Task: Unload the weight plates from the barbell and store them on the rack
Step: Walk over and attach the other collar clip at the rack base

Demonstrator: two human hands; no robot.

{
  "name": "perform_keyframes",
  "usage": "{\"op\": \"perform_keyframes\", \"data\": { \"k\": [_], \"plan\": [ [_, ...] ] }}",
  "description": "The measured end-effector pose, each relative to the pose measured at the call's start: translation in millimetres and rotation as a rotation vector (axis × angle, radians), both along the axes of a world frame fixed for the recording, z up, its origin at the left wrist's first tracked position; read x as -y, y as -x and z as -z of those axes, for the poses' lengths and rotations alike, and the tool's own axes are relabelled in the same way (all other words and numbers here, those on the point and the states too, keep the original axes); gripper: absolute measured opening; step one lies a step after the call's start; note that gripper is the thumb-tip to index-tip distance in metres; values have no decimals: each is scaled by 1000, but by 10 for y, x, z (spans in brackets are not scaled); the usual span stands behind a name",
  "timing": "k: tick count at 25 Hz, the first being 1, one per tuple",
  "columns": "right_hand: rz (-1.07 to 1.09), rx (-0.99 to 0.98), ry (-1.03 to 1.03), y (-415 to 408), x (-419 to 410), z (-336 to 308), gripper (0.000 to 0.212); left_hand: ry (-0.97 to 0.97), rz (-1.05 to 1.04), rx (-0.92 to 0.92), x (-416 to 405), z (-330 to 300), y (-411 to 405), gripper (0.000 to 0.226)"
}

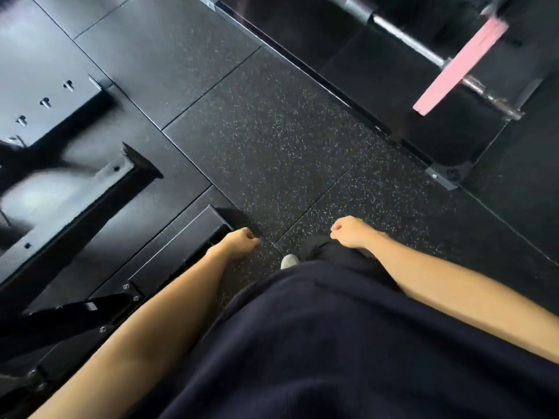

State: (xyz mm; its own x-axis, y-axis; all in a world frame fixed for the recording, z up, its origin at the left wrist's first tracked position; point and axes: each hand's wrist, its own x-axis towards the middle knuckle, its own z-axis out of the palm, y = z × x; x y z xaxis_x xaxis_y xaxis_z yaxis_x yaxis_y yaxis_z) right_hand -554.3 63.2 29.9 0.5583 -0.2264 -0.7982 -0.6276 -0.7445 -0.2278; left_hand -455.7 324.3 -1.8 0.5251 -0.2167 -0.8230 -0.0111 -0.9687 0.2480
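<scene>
Dark clothing (pixel 317 343) fills the foreground. Nothing is held: the left hand (pixel 242 241) and right hand (pixel 352 232) hang loosely curled, each grip released. Far beyond the right grip, a pink weight plate (pixel 459 66) sits on the barbell (pixel 405 36).

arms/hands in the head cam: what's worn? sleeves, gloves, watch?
Both forearms are bare down to the left hand and right hand: no gloves, watch or bands visible. No sleeve edge shows in frame. A dark navy top covers the torso between them.
</scene>
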Motion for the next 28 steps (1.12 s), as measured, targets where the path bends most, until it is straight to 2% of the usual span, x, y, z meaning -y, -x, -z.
{"op": "perform_keyframes", "data": {
  "k": [4, 7, 10, 13, 15, 17, 24, 28],
  "plan": [
    [-57, -44, -35, -1033, 98, 160, 22, 1, -83, -56, 128, 60, -777, 37],
    [-118, -114, -59, -1865, 231, 288, 25, -25, -45, -166, 246, 155, -1270, 34],
    [-146, -94, -79, -3056, 515, 293, 22, -39, -108, -243, 323, 222, -2170, 27],
    [-240, -36, -56, -4273, 689, 164, 23, -35, -279, -113, 389, 36, -3208, 38],
    [-298, -14, -48, -4880, 711, 82, 23, -18, -417, 5, 424, -68, -3792, 37],
    [-333, -16, -71, -5496, 643, 66, 22, 3, -525, 50, 441, -138, -4330, 35],
    [-476, -88, -80, -7445, 363, 319, 24, 35, -627, -82, 297, 126, -5868, 41],
    [-501, -66, -39, -8868, 140, 265, 24, 26, -535, -76, -70, 63, -7338, 36]
  ]
}}
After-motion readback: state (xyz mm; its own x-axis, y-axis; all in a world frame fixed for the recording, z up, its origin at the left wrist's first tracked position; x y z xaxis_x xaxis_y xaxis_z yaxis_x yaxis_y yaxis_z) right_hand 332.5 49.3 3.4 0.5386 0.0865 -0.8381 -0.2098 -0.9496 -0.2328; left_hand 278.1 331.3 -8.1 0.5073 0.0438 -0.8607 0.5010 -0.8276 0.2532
